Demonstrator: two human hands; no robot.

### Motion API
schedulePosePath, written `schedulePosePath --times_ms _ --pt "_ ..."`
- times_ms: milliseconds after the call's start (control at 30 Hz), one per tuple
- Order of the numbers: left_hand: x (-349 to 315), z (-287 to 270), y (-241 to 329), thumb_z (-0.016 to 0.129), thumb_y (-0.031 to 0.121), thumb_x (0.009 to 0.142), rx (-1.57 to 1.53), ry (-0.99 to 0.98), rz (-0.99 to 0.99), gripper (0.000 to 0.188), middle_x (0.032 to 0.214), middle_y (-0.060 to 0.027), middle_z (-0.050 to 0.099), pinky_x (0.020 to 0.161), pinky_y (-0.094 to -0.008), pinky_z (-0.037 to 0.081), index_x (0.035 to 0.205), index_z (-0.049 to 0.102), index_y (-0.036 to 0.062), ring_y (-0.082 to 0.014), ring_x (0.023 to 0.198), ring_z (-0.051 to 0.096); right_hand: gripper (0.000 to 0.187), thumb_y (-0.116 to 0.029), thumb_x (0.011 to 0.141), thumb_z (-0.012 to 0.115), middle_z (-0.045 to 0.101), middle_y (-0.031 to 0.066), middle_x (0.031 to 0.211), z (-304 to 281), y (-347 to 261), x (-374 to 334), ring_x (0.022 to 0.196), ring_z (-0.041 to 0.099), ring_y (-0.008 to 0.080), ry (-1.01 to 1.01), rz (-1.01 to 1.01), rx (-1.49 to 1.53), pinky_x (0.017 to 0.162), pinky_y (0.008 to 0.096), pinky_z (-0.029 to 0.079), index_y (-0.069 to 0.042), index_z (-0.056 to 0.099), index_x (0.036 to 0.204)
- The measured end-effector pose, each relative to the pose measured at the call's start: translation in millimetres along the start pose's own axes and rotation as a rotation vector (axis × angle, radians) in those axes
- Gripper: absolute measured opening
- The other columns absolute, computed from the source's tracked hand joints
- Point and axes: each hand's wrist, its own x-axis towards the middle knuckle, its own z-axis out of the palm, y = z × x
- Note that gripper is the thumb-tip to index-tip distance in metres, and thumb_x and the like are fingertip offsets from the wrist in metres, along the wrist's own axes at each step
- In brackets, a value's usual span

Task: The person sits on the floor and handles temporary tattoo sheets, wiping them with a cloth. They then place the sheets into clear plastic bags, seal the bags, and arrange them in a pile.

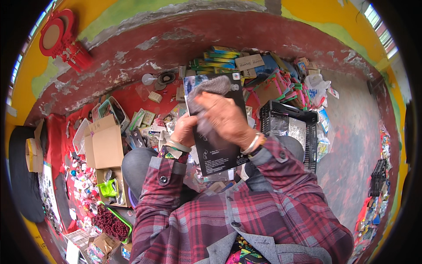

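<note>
A flat black box with white print and a picture along one edge is held up above my lap. My left hand grips its left edge, fingers behind and thumb at the front. Across the upper part of the box, my right hand presses a grey cloth against its face. The cloth is bunched under and beyond the fingers and partly smeared by motion. It hides the middle of the box. A bracelet circles each wrist.
A black plastic crate stands right of my knees. An opened cardboard box is at left, near a green-rimmed tray of dark red beads. Stacked yellow-green boxes lie by the far wall. Small goods cover the red mat.
</note>
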Motion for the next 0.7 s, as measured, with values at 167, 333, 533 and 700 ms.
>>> schedulePosePath --times_ms 167,333,533,700 --pt "-3 7 -9 0.056 0.011 0.084 0.033 -0.023 0.003 0.04 0.116 -0.013 0.056 0.087 -0.0381 0.048 0.121 0.047 0.0002 -0.0246 0.1 0.059 0.044 -0.042 0.092 0.042 0.045 0.0055 0.136 3 6 3 0.132 0.032 0.0258 -0.127 -0.222 -0.524 0.097 0.0487 0.02 -0.016 0.053 0.126" --pt "-7 18 -6 0.056 0.005 0.082 0.134 -0.101 -0.135 0.035 0.109 -0.0118 0.059 0.088 -0.0364 0.047 0.117 0.052 -0.0008 -0.0236 0.1 0.059 0.043 -0.043 0.09 0.044 0.037 0.0048 0.141 -6 18 7 0.133 0.028 0.0256 -0.027 -0.098 -0.693 0.095 0.05 0.021 -0.021 0.052 0.127" --pt "-14 36 4 0.054 0.001 0.078 0.24 -0.048 -0.112 0.039 0.11 -0.0119 0.06 0.088 -0.0359 0.046 0.117 0.053 -0.002 -0.0231 0.098 0.059 0.047 -0.042 0.08 0.06 0.058 0.0078 0.102 -45 38 15 0.098 0.053 0.026 0.165 -0.025 -0.536 0.083 0.0377 0.038 -0.014 0.056 0.116" --pt "-16 34 9 0.053 0.002 0.076 0.224 -0.042 -0.129 0.04 0.108 -0.0129 0.061 0.087 -0.0362 0.047 0.116 0.053 -0.0031 -0.0235 0.096 0.06 0.039 -0.035 0.073 0.071 0.061 0.0074 0.083 -52 41 10 0.073 0.059 0.0259 0.277 -0.123 -0.549 0.061 0.0337 0.048 -0.008 0.061 0.1"
